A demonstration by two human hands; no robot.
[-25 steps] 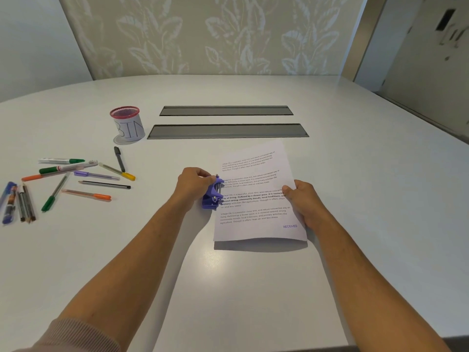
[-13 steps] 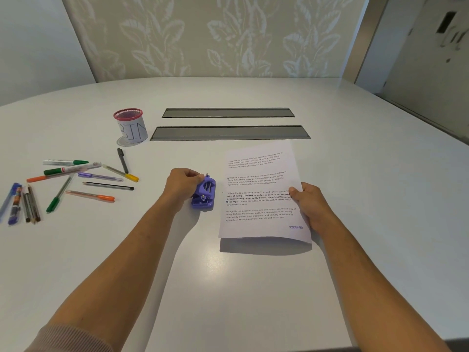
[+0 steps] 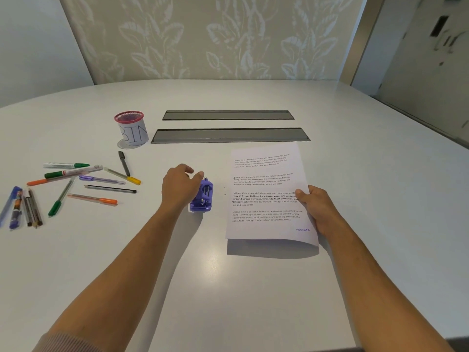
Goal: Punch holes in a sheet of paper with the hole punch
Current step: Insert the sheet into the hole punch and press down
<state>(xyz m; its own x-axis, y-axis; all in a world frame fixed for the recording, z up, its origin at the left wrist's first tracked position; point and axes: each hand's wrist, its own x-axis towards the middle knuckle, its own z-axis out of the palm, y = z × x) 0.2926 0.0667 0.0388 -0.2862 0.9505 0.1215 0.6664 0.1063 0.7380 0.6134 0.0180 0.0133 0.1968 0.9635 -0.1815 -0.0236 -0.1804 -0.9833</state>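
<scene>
Now the right hand [image 3: 318,212] pinches the paper [image 3: 266,194], lifted off the counter [image 3: 228,288]; two holes show. It could flop and bend. Beside it, the left hand [image 3: 181,186] loosely touches the hole punch [image 3: 202,196], which might slide.

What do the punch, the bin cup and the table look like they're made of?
Punch: probably glossy purple plastic with small metal pins, judging by the silvery glints. Bin cup: red wire mesh at the rim, paper label wrapped around it. Table: smooth white laminate-like top with a soft sheen; core unknowable.
</scene>
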